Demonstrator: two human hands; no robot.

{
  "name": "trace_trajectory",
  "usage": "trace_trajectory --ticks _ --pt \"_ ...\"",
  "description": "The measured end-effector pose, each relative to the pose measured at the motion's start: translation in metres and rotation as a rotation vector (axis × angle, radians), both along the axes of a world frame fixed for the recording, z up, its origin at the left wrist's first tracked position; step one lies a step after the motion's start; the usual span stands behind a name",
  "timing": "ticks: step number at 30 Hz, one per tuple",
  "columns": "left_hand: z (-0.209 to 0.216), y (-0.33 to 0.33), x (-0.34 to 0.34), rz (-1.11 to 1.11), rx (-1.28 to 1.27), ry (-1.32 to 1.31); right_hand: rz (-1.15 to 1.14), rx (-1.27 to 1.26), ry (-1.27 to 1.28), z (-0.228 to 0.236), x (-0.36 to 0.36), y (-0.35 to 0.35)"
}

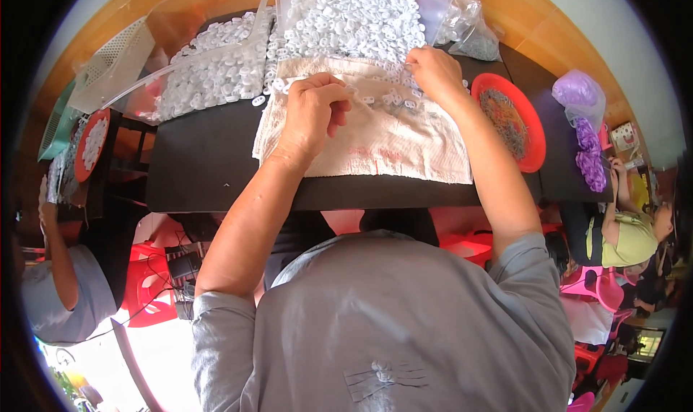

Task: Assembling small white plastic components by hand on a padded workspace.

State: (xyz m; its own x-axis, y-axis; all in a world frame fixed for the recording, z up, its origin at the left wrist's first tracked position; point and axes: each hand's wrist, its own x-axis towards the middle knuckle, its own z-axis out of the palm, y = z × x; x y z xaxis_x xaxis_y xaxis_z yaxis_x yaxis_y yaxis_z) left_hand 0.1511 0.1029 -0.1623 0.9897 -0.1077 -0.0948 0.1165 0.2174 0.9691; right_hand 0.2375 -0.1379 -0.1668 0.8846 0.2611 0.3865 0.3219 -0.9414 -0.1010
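A beige cloth (390,141) lies on the dark table before me, with a few small white plastic pieces (410,103) scattered on it. Behind the cloth rises a big heap of the same two-holed pieces (346,22). My left hand (315,109) hovers over the cloth's left part, fingers curled together; anything inside them is hidden. At the heap's front right edge is my right hand (435,73), its fingertips pinched among the white pieces. Whether it grips one cannot be made out.
Right of my right arm stands a red bowl (533,123) of small greyish parts. A clear box (209,73) holds more white pieces at left, near a white perforated basket (115,66). Plastic bags (469,26) sit at the back. Other people work at left and right.
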Motion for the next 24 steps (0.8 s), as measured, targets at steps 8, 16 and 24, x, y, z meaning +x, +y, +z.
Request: trace_trajectory --ticks 8,16,24 --pt "0.006 -0.002 -0.005 -0.023 -0.055 -0.071 0.142 1.175 0.633 0.038 -0.045 0.03" --pt "0.008 -0.005 -0.007 -0.028 -0.049 -0.097 0.262 1.25 0.708 0.044 -0.066 0.056" --pt "0.009 -0.005 -0.008 -0.026 0.006 -0.131 0.325 1.238 0.693 0.043 -0.071 0.059"
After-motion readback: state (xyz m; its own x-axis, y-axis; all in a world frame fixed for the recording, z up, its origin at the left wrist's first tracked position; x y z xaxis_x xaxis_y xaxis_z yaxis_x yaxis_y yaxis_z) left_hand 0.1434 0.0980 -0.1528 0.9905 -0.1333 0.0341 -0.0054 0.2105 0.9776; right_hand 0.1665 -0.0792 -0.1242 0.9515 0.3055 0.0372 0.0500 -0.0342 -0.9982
